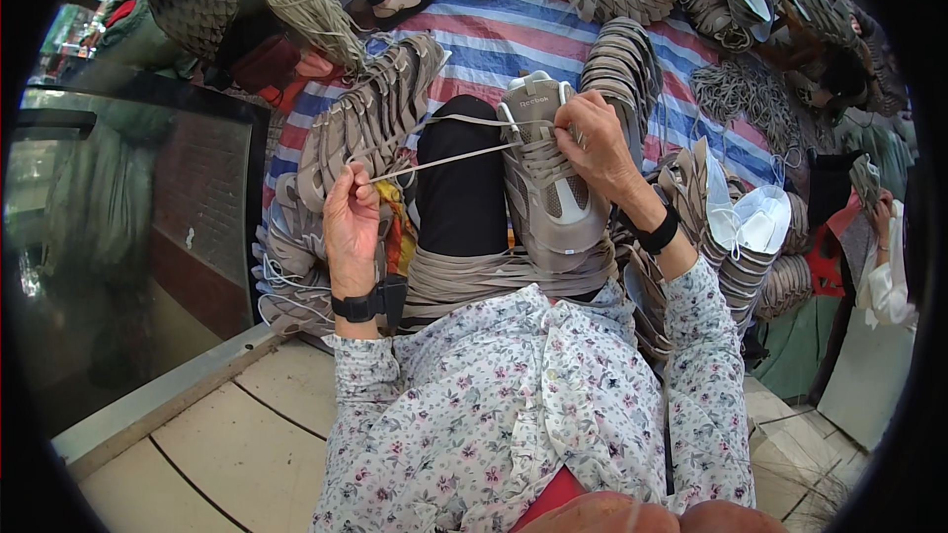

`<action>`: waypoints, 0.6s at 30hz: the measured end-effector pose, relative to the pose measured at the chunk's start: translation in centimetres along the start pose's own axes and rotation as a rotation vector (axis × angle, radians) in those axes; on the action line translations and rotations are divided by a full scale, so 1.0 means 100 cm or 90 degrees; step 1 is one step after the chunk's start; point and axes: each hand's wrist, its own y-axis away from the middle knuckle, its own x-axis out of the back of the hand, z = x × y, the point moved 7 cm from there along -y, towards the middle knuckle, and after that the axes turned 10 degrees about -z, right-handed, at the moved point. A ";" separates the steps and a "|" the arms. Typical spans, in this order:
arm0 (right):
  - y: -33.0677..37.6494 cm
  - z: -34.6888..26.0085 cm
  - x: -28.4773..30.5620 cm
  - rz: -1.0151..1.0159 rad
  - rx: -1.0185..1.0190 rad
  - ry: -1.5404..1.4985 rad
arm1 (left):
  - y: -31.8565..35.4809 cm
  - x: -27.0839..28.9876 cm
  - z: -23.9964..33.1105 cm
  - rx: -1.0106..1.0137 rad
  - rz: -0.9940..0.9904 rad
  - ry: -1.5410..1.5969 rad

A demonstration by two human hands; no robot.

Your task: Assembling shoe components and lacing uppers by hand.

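A beige-grey shoe upper (556, 212) rests over my lap, its toe toward me and its tongue away. A pale shoelace (449, 161) runs from its eyelets, stretched out to the left. My left hand (353, 212) pinches the lace's far stretch between thumb and fingers, left of my black-clad knee. At the upper's right eyelet edge, my right hand (599, 143) is closed on it, fingers bent near the crossed laces. Whether a lace end is also in those fingers is hidden. Across my lap lies a bundle of beige laces (464, 281).
Rows of nested shoe uppers (370, 114) stand left, with another stack (624, 64) ahead. A striped sheet (494, 35) lies beneath them. Loose laces (746, 104) are heaped at right. A glass-fronted cabinet (128, 207) borders the left. Another person's hand (882, 215) shows far right.
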 end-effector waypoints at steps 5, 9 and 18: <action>-0.002 0.008 0.001 -0.016 -0.061 -0.153 | 0.010 0.026 0.023 -0.031 0.043 0.008; 0.004 0.020 0.004 -0.065 -0.160 -0.573 | 0.018 0.040 0.057 -0.067 0.055 0.039; 0.051 0.124 0.159 0.245 -0.166 -0.966 | 0.034 0.076 0.171 -0.178 0.077 -0.058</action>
